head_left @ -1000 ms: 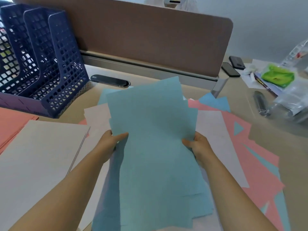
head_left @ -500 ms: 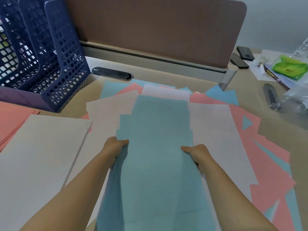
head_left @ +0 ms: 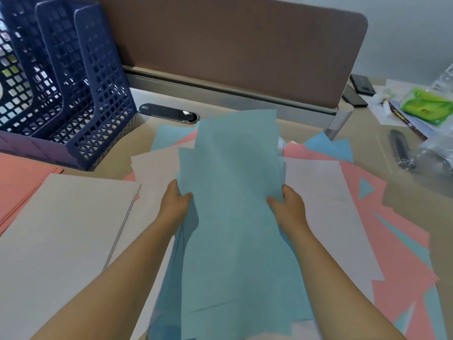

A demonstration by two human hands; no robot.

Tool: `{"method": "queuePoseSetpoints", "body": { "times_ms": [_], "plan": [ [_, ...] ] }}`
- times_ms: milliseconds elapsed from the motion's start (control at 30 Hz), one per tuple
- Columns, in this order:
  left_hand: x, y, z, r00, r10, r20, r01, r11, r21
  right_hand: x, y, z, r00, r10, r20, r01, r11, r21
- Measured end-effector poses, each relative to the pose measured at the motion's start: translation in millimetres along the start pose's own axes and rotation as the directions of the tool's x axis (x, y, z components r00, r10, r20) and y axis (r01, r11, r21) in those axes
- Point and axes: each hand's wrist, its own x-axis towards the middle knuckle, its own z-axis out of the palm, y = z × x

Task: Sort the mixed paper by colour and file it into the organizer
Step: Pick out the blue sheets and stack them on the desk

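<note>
Dead centre of the desk, both hands are up on a sheaf of blue sheets (head_left: 235, 217). Left hand (head_left: 174, 204) grips the left edge, thumb on top and fingers tucked under; right hand (head_left: 289, 207) grips the right edge the same way, so the two hands sit apart with the sheaf's width between them. The sheets are fanned and uneven, top edges staggered, the far end lifted toward twelve o'clock and the near end trailing down between the forearms.

Underneath and all around lies the unsorted spread: white sheets (head_left: 318, 187) just beside the right hand at three o'clock, pink sheets (head_left: 397, 229) further out with blue corners poking through, and more blue and pink peeking out at eleven o'clock behind the sheaf. At nine o'clock sits a squared white stack (head_left: 61, 236), and past it, at the left edge, a pink stack (head_left: 22, 177).

Out at ten o'clock stands the blue mesh file organizer (head_left: 81, 94), its upright dividers open toward the camera; nothing coloured shows in the nearest slot. Between the organizer and the sheaf lies a dark oval cable grommet (head_left: 168, 113) in the desk. A brown partition screen (head_left: 232, 50) runs across twelve o'clock. Far out at two o'clock: two dark phones (head_left: 359, 90), a green packet (head_left: 427, 106), a dark pen-like object (head_left: 402, 150) and clear plastic bags (head_left: 438, 153).
</note>
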Motion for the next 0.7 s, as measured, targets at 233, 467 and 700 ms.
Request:
{"method": "queuePoseSetpoints", "body": {
  "times_ms": [233,467,700],
  "plan": [
    [-10.7,70.5,-18.4,0.983,0.183,-0.031,-0.186,0.967,-0.175,-6.8,-70.4,-23.6,0.983,-0.167,-0.073,0.171,0.983,0.065],
    [-24.3,146.0,-28.5,0.972,0.227,-0.051,-0.227,0.876,-0.425,-7.0,-130.8,-46.1,0.961,-0.226,-0.158,0.257,0.941,0.222],
    [-27.5,166.3,-30.3,0.927,0.375,-0.006,-0.307,0.75,-0.586,-11.9,-155.1,-55.3,0.966,-0.22,-0.137,0.257,0.883,0.392]
  ]
}}
